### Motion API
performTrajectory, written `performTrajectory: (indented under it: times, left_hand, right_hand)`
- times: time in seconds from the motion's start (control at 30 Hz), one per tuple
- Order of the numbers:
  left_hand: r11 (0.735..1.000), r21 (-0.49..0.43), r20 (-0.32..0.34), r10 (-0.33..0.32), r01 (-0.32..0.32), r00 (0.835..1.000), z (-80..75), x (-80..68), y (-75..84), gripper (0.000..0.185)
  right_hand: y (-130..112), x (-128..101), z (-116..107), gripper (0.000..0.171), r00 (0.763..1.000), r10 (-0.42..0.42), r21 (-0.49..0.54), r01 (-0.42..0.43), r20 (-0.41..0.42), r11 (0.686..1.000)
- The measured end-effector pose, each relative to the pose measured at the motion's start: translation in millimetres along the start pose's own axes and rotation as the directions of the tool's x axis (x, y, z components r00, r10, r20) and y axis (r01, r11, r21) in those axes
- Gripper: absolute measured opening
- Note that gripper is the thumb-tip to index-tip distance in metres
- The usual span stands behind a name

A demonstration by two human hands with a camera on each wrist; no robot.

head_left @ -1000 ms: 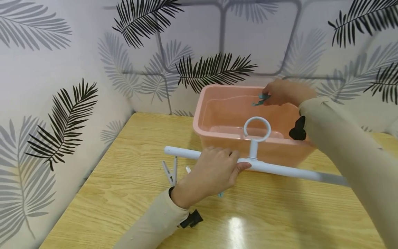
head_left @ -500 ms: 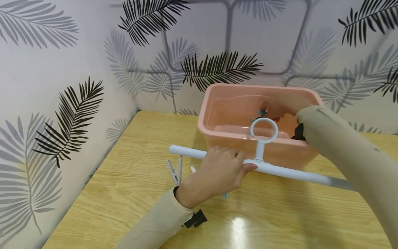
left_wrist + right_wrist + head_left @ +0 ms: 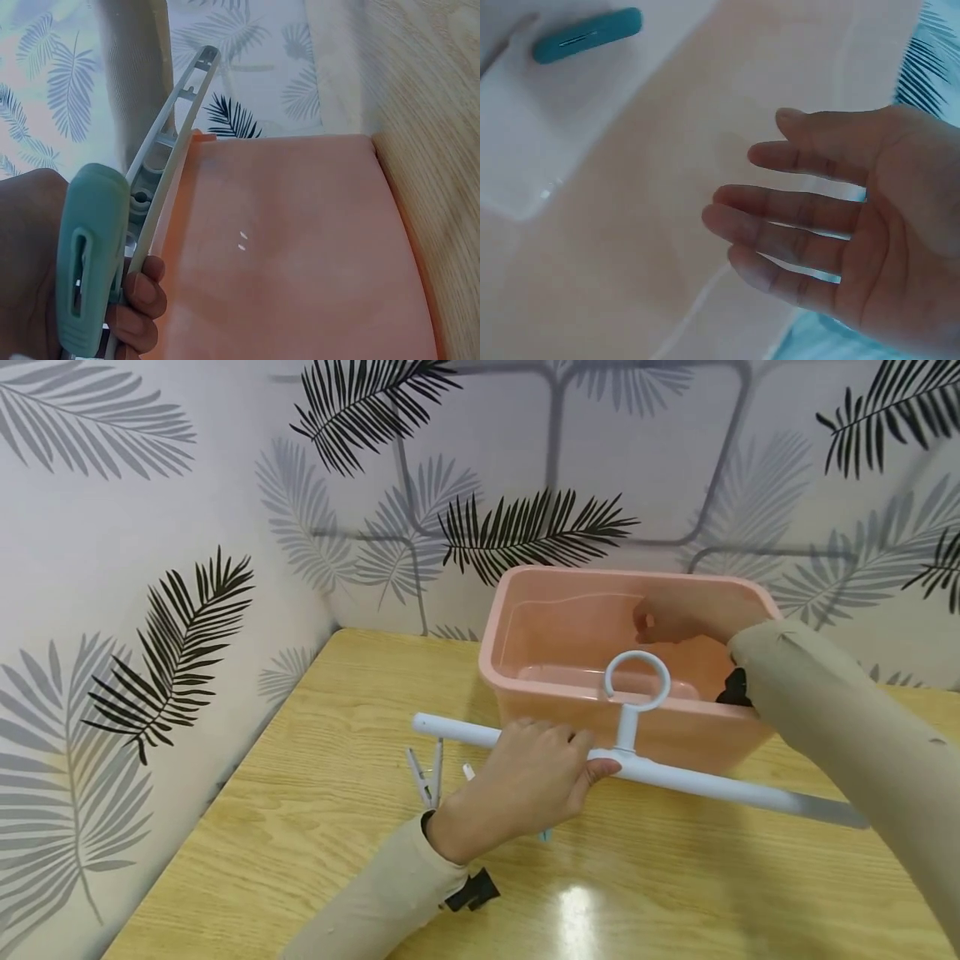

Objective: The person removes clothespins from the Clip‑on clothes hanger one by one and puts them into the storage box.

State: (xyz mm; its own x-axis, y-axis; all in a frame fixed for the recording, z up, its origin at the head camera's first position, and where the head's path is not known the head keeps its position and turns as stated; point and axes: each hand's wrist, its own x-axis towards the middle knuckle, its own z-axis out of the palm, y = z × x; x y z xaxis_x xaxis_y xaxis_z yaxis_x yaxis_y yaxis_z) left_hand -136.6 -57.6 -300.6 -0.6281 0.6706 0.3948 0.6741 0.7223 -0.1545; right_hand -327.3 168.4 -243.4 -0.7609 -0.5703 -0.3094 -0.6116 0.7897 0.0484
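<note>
My left hand point(image 3: 525, 781) grips the white bar of a clothes hanger point(image 3: 697, 781), just left of its ring point(image 3: 637, 677), in front of a pink tub point(image 3: 517, 681). In the left wrist view my left hand point(image 3: 30, 255) is next to a teal peg point(image 3: 90, 255) and a white peg point(image 3: 176, 127) on the hanger, beside the tub's wall point(image 3: 300, 255). My right hand point(image 3: 678, 617) is inside the tub. The right wrist view shows the right hand point(image 3: 832, 232) with fingers spread and empty, and a teal peg point(image 3: 589, 35) lying on the tub's bottom point(image 3: 630, 247).
White pegs point(image 3: 427, 772) hang from the hanger's left end above the wooden table point(image 3: 300, 827). Leaf-patterned walls point(image 3: 112, 610) close in the table at the left and behind the tub. The hanger's right end passes under my right sleeve point(image 3: 862, 752).
My right hand went down into the tub with the teal peg and let it go; its fingers are now spread. The left hand kept its hold on the hanger bar.
</note>
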Motion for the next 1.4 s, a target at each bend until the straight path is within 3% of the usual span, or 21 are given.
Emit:
performTrajectory:
  times: [0.13,0.27,0.5,0.63,0.8,0.9,1.03,1.2,1.4]
  left_hand:
    - [1.0,0.002,-0.038,0.002,-0.002,0.999,1.3,3.3,1.0,0.045]
    - [1.0,-0.005,-0.077,-0.004,0.003,0.997,2.2,4.7,0.7,0.045]
    - [0.999,-0.038,-0.085,-0.006,0.003,0.996,1.5,5.5,-0.4,0.045]
    - [0.998,-0.055,-0.064,-0.018,0.014,0.998,-1.1,4.9,-0.7,0.045]
    - [0.999,-0.051,-0.046,-0.012,0.01,0.999,-1.9,1.6,-0.2,0.045]
    - [0.999,-0.046,-0.046,-0.008,0.006,0.999,-1.1,-1.0,-0.3,0.044]
    - [0.998,-0.054,-0.047,-0.019,0.016,0.999,-1.5,-3.2,-1.8,0.042]
    - [0.995,-0.097,-0.024,-0.017,0.015,1.0,-3.4,-3.4,-2.1,0.041]
    - [0.995,-0.095,-0.031,-0.021,0.018,0.999,-4.2,-2.2,0.2,0.042]
  right_hand:
    - [2.4,-14.5,-10.5,0.015,0.987,-0.028,0.036,0.034,-0.158,0.999]
    - [-3.7,-34.2,-21.9,0.011,0.965,-0.056,0.045,0.07,-0.255,0.997]
    - [-23.5,-79.3,-31.9,0.006,0.893,-0.123,-0.002,0.136,-0.432,0.991]
    - [-41.4,-99.0,-24.1,0.004,0.888,-0.149,0.025,0.177,-0.434,0.984]
    - [-60.6,-110.0,0.9,0.011,0.883,-0.268,0.089,0.324,-0.385,0.942]
    - [-67.1,-115.3,12.5,0.01,0.885,-0.289,0.15,0.362,-0.364,0.92]
    - [-72.1,-118.4,23.2,0.013,0.867,-0.317,0.162,0.402,-0.385,0.901]
    - [-75.3,-121.1,31.7,0.022,0.819,-0.325,0.095,0.414,-0.472,0.905]
    - [-82.0,-127.6,35.7,0.018,0.804,-0.3,0.082,0.394,-0.513,0.916]
